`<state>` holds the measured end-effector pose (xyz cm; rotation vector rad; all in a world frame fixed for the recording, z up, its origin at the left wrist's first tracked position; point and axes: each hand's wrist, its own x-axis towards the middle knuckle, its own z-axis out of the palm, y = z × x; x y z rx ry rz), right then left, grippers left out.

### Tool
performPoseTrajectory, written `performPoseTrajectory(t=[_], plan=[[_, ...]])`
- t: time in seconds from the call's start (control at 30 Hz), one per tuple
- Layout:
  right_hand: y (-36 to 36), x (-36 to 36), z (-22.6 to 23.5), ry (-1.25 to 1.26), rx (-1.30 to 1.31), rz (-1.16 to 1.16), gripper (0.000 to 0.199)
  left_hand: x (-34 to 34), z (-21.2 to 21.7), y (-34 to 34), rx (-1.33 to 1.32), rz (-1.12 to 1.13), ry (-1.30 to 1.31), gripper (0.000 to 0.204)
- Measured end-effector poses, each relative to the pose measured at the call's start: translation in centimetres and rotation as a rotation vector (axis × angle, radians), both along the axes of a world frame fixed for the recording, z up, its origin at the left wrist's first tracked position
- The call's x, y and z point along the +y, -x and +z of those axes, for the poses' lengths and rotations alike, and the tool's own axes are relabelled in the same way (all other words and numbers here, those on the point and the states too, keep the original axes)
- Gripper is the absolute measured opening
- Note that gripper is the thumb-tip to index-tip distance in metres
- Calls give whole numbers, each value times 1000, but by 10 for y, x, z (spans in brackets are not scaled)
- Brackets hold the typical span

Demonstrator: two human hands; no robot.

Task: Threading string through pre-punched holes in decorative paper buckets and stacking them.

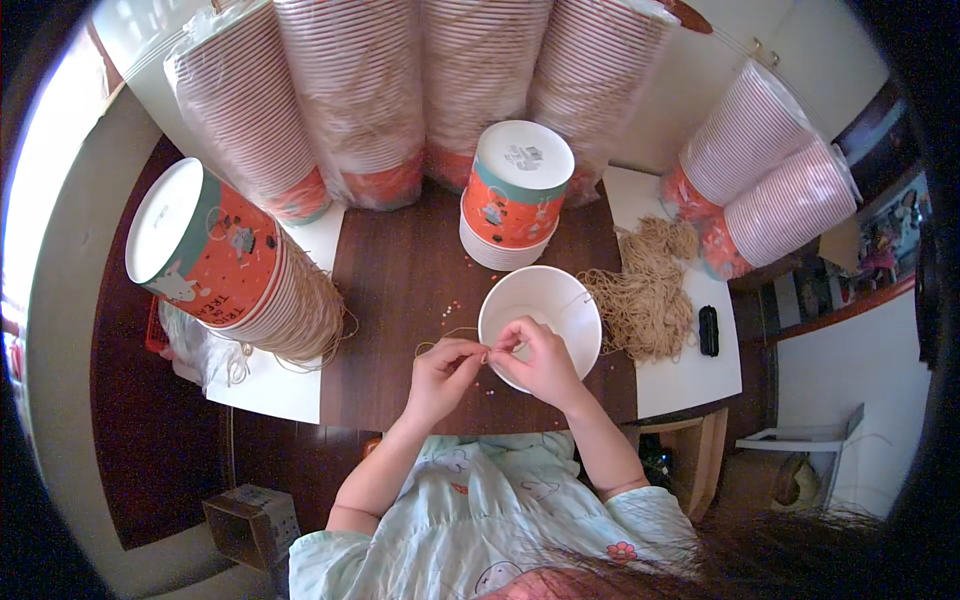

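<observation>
1. A dark brown tabletop (390,265) lies under the work.
2. Four plastic-wrapped stacks of buckets (350,100) stand along its far side.
3. At left leans a tall nested stack of orange buckets (240,260), cords trailing down its side.
4. A shorter upside-down stack (515,205) stands far of the hands.
5. A tangled heap of tan cord (655,300) lies to their right.
6. The white bucket (565,315), mouth up, sits just far of and beneath the hands (the right one partly covers its near rim).
7. The right hand (540,362) and left hand (440,378) meet at the bucket's near-left rim, fingertips together, pinching a thin cord (430,347) that loops out left.
</observation>
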<state>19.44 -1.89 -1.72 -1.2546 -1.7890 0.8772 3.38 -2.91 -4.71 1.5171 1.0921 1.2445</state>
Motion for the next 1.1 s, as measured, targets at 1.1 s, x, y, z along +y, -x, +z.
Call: performPoseTrajectory(t=[1.1], plan=[[-2,-7,8,-194,-56,70,9,-1,16,10,-598,-238,854,9]])
